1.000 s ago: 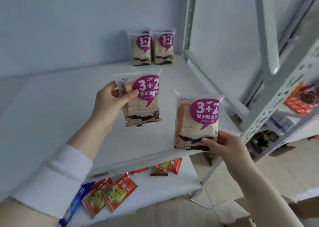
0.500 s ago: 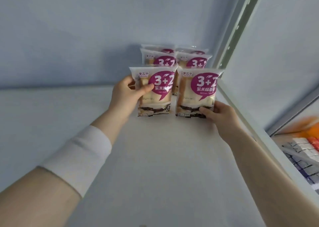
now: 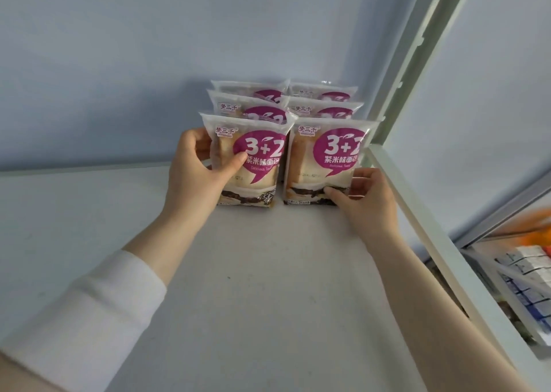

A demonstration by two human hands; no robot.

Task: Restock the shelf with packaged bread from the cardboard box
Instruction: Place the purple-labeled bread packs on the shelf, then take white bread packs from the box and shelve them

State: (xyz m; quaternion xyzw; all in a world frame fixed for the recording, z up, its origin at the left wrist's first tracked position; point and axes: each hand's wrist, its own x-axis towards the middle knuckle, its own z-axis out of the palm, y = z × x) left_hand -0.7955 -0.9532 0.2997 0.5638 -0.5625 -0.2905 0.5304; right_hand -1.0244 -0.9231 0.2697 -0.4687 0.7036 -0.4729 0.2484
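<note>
A white shelf (image 3: 253, 287) runs back to a pale blue wall (image 3: 149, 64). At 1 o'clock a pale metal post (image 3: 417, 55) rises beside the bread. The shelf's side rail (image 3: 432, 227) runs from the post down toward 4 o'clock, passing close behind the right hand (image 3: 362, 196). At 12 o'clock the front left pack (image 3: 256, 159) and the front right pack (image 3: 325, 159) stand upright just beside each other, bases down on the shelf. The left hand (image 3: 196, 168) grips the front left pack, thumb across its face and fingers curled round its left edge. The right hand pinches the front right pack at its lower right corner, thumb on the front. A white sleeve (image 3: 89, 317) covers the left forearm at 8 o'clock. Four rear packs (image 3: 238, 107) stand in two rows behind the front pair, toward the wall. They are mostly hidden, with only their top strips and slivers of purple label showing, and whether the rows touch cannot be told. At 4 o'clock, below the rail, a lower shelf (image 3: 507, 299) holds rows of small blue-and-white boxes (image 3: 524, 275), cut off by the picture's edge. An orange blur (image 3: 536, 236) above them is too smeared to name.
</note>
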